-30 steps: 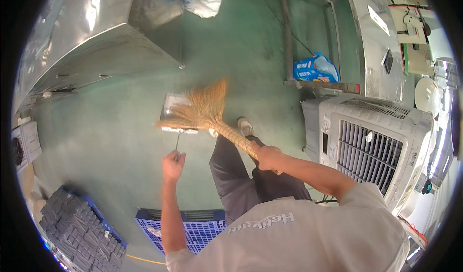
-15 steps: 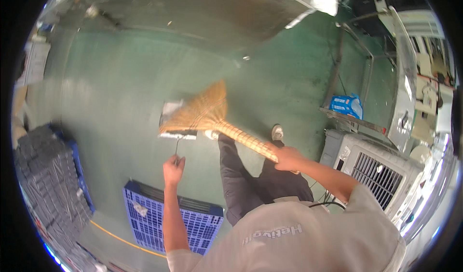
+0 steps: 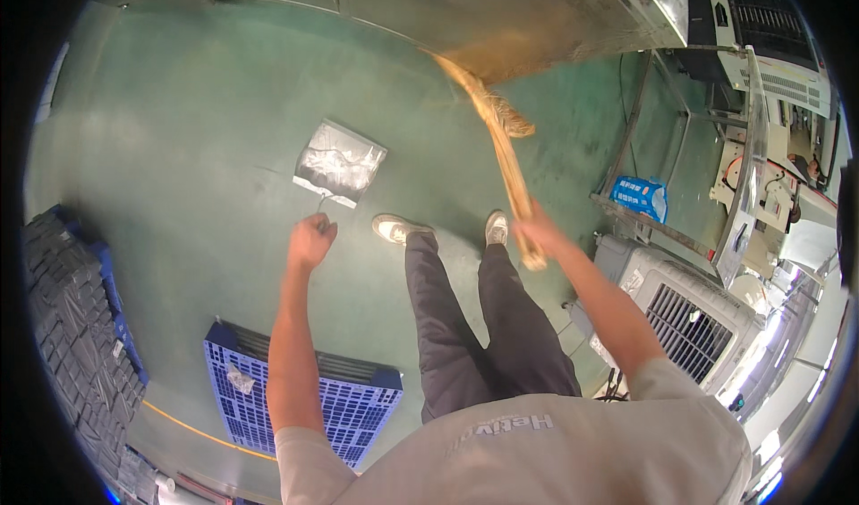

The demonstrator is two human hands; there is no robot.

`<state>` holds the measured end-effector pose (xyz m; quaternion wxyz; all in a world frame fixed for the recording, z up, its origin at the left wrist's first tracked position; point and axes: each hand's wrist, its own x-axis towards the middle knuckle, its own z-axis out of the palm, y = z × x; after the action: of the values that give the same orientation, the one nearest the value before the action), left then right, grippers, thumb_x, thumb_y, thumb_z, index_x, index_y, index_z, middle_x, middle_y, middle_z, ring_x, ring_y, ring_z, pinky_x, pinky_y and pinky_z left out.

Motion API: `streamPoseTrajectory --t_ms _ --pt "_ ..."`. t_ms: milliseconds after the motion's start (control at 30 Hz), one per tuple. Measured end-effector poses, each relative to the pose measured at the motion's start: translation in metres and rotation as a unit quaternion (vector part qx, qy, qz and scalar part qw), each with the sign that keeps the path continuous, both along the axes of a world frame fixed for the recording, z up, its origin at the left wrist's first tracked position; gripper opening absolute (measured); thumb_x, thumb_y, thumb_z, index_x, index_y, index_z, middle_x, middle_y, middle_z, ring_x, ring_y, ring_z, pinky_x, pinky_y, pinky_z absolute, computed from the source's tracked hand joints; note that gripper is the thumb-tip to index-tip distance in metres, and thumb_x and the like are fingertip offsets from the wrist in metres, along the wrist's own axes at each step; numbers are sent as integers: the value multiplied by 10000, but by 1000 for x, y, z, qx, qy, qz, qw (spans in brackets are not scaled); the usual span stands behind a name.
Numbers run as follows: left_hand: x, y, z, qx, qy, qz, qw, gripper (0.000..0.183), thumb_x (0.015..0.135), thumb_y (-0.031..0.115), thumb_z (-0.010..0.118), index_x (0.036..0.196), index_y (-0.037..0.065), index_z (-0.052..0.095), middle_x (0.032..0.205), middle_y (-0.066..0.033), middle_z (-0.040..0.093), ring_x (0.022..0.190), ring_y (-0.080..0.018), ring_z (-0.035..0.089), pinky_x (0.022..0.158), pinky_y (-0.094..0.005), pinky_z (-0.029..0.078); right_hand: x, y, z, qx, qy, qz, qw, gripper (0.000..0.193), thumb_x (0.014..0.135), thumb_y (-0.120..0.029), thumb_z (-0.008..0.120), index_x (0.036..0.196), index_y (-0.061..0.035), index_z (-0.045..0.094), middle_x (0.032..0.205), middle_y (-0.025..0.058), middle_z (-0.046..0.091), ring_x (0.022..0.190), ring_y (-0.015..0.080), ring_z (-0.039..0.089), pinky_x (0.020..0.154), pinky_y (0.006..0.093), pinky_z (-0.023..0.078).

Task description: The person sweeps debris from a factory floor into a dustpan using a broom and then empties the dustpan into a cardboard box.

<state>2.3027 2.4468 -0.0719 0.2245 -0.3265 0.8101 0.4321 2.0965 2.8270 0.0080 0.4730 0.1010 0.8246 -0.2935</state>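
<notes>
1. Currently the broom (image 3: 506, 152) slants over the floor (image 3: 197, 192), its blurred straw end by the lower edge of the steel cabinet (image 3: 429, 4); whether the two touch, I cannot tell.
2. The right grip (image 3: 540, 234) is closed around the broom handle, near its end, a short stub jutting out past the hand.
3. The metal dustpan (image 3: 353, 136) is left of the broom and well apart from it, out from the cabinet's edge. Bright, crinkled patches show in it; whether they are sweepings or glare, I cannot tell.
4. The left grip (image 3: 312, 239) has its fingers curled together, pinching the dustpan's thin handle.
5. Two pale shoes (image 3: 401, 229) stand on the floor between dustpan and broom handle, nearer the person.
6. A blue pallet (image 3: 358, 415) lies behind the left forearm, with crumpled wrap (image 3: 240, 380) near its left edge.
7. At far left, grey stacked pieces (image 3: 72, 326) fill another pallet up to its blue edge.
8. To the right, a blue packet (image 3: 640, 198) sits by the lower rail of a steel frame (image 3: 658, 228); its contents are hidden. A louvred cooler (image 3: 689, 322) stands just beside.
</notes>
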Motion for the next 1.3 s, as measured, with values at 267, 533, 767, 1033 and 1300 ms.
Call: streamPoseTrajectory --t_ms 267,533,767,1033,1300 --pt "-73 -2 -22 -6 -11 -45 999 271 782 292 613 878 39 636 878 -191 648 840 -395 600 731 -442 486 110 -80 -50 107 -189 284 934 913 706 -241 690 1410 -3 158 1080 288 609 1022 401 607 862 452 485" --pt "14 16 4 3 43 44 998 251 784 270 657 848 30 626 776 -185 645 741 -343 631 677 -408 497 92 -66 24 122 -170 389 897 894 685 -229 673 1428 -85 197 858 180 680 705 306 684 700 397 538" --pt "95 21 92 3 13 279 960 265 787 283 652 729 37 572 708 -213 593 691 -405 567 640 -439 467 54 -138 86 151 -120 593 782 988 674 -256 686 1473 -62 140 1033 244 641 936 351 643 827 415 511" --pt "199 -21 167 -56 36 575 816 277 794 259 670 719 24 543 644 -130 530 600 -250 485 598 -368 437 86 -331 137 158 -31 782 602 965 663 -212 632 1489 -108 144 1075 233 628 979 371 631 847 422 517" --pt "321 -111 161 -73 69 737 668 275 795 262 673 728 25 551 567 -99 479 548 -170 434 559 -346 414 202 -542 135 107 43 888 446 938 689 -221 632 1489 -144 146 1007 229 636 901 368 641 782 432 522"
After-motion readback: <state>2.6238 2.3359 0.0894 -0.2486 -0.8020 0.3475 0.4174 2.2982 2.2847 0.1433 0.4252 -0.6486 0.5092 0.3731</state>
